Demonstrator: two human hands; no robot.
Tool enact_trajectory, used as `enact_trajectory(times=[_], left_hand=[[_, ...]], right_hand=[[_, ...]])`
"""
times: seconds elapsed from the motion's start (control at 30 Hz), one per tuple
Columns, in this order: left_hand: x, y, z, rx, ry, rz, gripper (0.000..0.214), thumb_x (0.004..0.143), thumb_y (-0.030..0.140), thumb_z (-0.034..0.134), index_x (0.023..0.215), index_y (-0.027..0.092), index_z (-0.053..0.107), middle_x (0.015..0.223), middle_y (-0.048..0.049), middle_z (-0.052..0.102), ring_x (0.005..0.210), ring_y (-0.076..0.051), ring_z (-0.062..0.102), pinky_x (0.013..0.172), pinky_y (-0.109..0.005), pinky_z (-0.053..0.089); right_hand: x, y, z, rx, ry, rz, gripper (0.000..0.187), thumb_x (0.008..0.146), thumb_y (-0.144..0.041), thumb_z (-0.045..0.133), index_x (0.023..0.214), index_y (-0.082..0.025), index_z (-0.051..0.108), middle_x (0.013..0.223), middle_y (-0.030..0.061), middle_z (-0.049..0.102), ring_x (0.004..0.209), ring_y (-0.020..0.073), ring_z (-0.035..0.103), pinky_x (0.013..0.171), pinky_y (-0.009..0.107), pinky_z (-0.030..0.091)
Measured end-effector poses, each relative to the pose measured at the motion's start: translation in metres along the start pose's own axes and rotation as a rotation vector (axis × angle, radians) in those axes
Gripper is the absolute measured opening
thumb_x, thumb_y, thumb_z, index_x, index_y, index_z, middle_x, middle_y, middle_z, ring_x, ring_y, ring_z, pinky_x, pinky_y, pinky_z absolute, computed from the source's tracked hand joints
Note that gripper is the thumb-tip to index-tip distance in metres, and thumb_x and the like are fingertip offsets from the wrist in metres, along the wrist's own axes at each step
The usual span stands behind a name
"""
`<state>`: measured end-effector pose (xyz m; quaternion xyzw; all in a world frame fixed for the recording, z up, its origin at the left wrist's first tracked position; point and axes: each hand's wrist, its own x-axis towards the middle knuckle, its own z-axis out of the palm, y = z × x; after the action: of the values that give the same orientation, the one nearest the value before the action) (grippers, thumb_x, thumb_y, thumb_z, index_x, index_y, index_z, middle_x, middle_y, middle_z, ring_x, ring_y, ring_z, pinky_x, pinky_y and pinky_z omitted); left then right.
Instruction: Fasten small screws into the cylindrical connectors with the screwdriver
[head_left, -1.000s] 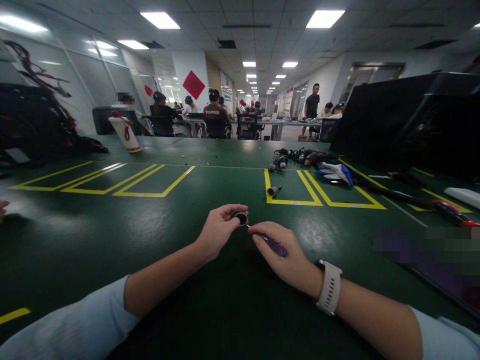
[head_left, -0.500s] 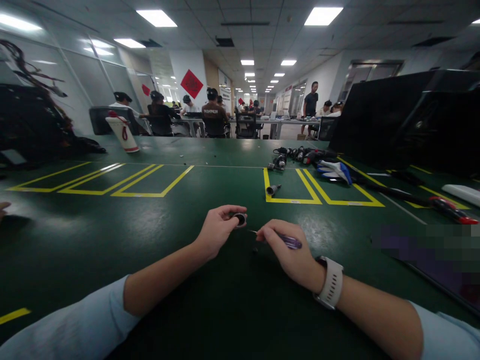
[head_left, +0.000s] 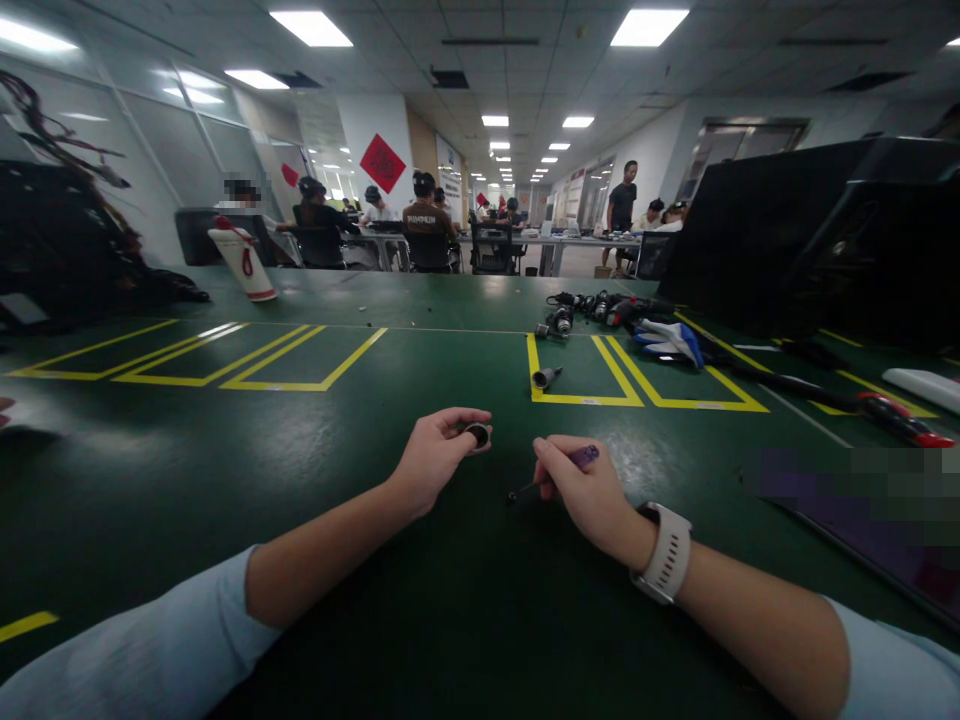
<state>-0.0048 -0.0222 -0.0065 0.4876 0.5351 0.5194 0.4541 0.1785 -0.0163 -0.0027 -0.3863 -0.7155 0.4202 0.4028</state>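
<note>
My left hand (head_left: 433, 458) pinches a small round black and silver part (head_left: 478, 435) just above the green table (head_left: 375, 560). My right hand (head_left: 581, 492) is closed on a small screwdriver with a purple handle (head_left: 581, 457). Its thin tip (head_left: 517, 492) points down and left at the table top, below and to the right of the round part and apart from it. A white watch (head_left: 666, 555) is on my right wrist.
A small metal cylinder (head_left: 545, 377) lies in a yellow-taped box ahead. Behind it are a heap of dark parts (head_left: 592, 312) and blue and white gloves (head_left: 667, 343). A red-handled tool (head_left: 896, 420) lies right, a white cup (head_left: 241, 262) far left. People sit at distant tables.
My right hand drew the screwdriver away from the round part and swung its tip down to the table. My left hand stayed almost still with the part.
</note>
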Motion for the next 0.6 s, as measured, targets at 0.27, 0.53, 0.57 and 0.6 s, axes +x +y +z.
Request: enact_trajectory(times=[0.27,0.53,0.57,0.6], left_hand=[[-0.011,0.009,0.008,-0.009,-0.001,-0.106,0.035,0.071,0.011,0.06,0.106,0.011,0.06,0.102,-0.0089,0.065,0.095,-0.019,0.061,0.09,-0.036,0.048],[-0.029,0.011,0.013,0.039,-0.025,-0.142,0.041,0.073,0.014,0.058,0.114,0.017,0.057,0.108,-0.0069,0.064,0.097,-0.019,0.06,0.089,-0.035,0.046],[-0.03,0.012,0.014,0.047,-0.031,-0.137,0.041,0.072,0.015,0.059,0.114,0.017,0.057,0.108,-0.007,0.064,0.097,-0.019,0.06,0.089,-0.035,0.045],[-0.032,0.013,0.015,0.052,-0.037,-0.132,0.042,0.072,0.015,0.06,0.114,0.017,0.057,0.108,-0.0071,0.064,0.097,-0.019,0.06,0.089,-0.035,0.045]], right_hand=[[0.006,-0.003,0.0,0.187,0.024,0.262,0.035,0.078,-0.033,0.048,0.047,-0.017,0.05,0.039,-0.0037,0.046,0.036,0.009,0.045,0.039,0.022,0.029],[0.0,-0.007,-0.01,0.313,0.133,-0.129,0.034,0.085,-0.034,0.043,0.057,-0.018,0.055,0.051,-0.0017,0.052,0.049,0.0103,0.049,0.048,0.023,0.036],[-0.001,-0.009,-0.011,0.233,0.108,-0.196,0.033,0.086,-0.033,0.043,0.059,-0.018,0.056,0.054,-0.0012,0.053,0.052,0.0106,0.05,0.05,0.024,0.038],[-0.003,-0.01,-0.011,0.154,0.083,-0.254,0.033,0.087,-0.031,0.042,0.061,-0.017,0.056,0.055,-0.0008,0.054,0.053,0.0108,0.05,0.051,0.024,0.038]])
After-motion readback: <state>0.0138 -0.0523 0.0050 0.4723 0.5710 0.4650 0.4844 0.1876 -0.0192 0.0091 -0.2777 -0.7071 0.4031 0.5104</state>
